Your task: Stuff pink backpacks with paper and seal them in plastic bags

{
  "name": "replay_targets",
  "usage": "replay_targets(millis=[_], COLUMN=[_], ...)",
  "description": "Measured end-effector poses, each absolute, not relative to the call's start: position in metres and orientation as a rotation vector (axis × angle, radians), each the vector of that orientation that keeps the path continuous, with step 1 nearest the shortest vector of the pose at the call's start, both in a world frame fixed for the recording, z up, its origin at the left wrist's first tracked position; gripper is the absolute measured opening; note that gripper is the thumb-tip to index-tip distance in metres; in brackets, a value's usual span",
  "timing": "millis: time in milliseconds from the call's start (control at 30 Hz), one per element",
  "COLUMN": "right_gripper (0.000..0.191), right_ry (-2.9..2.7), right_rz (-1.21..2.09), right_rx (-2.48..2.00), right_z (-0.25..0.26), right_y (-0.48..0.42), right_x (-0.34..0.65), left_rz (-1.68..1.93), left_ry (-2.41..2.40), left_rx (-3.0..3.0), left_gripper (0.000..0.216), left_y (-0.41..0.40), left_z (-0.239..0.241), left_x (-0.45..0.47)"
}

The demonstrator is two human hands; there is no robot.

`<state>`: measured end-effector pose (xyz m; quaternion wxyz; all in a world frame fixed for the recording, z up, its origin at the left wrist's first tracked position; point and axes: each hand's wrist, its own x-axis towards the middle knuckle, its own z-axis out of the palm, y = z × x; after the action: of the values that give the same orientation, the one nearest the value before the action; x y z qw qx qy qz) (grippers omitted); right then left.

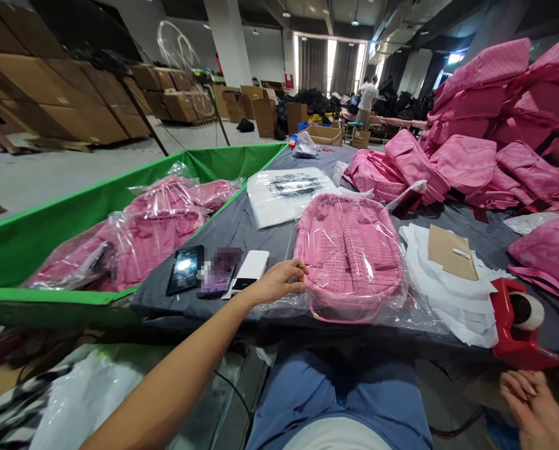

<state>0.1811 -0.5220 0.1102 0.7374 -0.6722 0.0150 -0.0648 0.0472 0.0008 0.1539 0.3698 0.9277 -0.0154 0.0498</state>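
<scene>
A pink backpack (340,250) in a clear plastic bag (417,306) lies flat in front of me at the table's edge. My left hand (283,280) is at its left side, bent fingers closed on the plastic edge. Low at the right, just below a red tape dispenser (511,331) with a roll of tape (528,311), is my right hand (534,400). Its fingers are curled and pressed together; whether anything small is between them I cannot make out. White sheets (466,306) with a brown card (452,251) lie between backpack and dispenser.
A dark phone (185,270), a second phone (223,272) and a white power bank (252,269) lie left. Beyond them a green-walled bin (7,250) holds bagged pink backpacks (162,231). White plastic bags (283,187) lie behind; unbagged backpacks (466,162) pile up right. A person (367,100) stands far back.
</scene>
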Motion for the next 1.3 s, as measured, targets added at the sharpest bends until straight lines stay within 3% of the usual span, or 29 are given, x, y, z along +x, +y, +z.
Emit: replay_targets(millis=[167, 367, 500, 633, 733, 833, 967, 1067, 1167, 1300], right_gripper=[0.046, 0.028, 0.013, 0.029, 0.017, 0.010, 0.027, 0.028, 0.033, 0.034], right_ry=[-0.232, -1.559, -1.801, -1.546, -1.456, -1.588, -1.822, -1.826, -1.752, -1.546], right_rz=[0.352, 0.496, 0.451, 0.616, 0.450, 0.289, 0.397, 0.463, 0.464, 0.248], right_rx=[-1.281, -1.952, -2.428, -2.473, -2.504, -2.495, -2.619, -2.665, -2.571, -2.087], right_z=[0.157, 0.212, 0.213, 0.210, 0.214, 0.215, 0.204, 0.193, 0.190, 0.194], right_y=[-0.389, -0.226, -0.169, -0.165, -0.181, -0.190, -0.176, -0.159, -0.158, -0.209], right_x=[0.150, 0.151, 0.175, 0.200, 0.199, 0.176, 0.151, 0.152, 0.158, 0.169], left_rz=[0.094, 0.092, 0.093, 0.080, 0.090, 0.090, 0.066, 0.049, -0.031, -0.024], left_ry=[-0.092, -0.077, -0.066, -0.084, -0.104, -0.125, -0.117, -0.082, -0.053, 0.066], left_rx=[2.416, 2.470, 2.485, 2.480, 2.473, 2.482, 2.524, 2.552, 2.524, 2.234], left_gripper=[0.013, 0.013, 0.013, 0.012, 0.013, 0.013, 0.013, 0.012, 0.015, 0.021], left_y=[0.001, 0.000, 0.000, 0.000, 0.001, 0.002, 0.001, -0.001, 0.001, 0.022], left_z=[0.156, 0.158, 0.156, 0.155, 0.156, 0.156, 0.153, 0.152, 0.159, 0.179], left_x=[0.050, 0.053, 0.053, 0.052, 0.051, 0.051, 0.051, 0.052, 0.054, 0.067])
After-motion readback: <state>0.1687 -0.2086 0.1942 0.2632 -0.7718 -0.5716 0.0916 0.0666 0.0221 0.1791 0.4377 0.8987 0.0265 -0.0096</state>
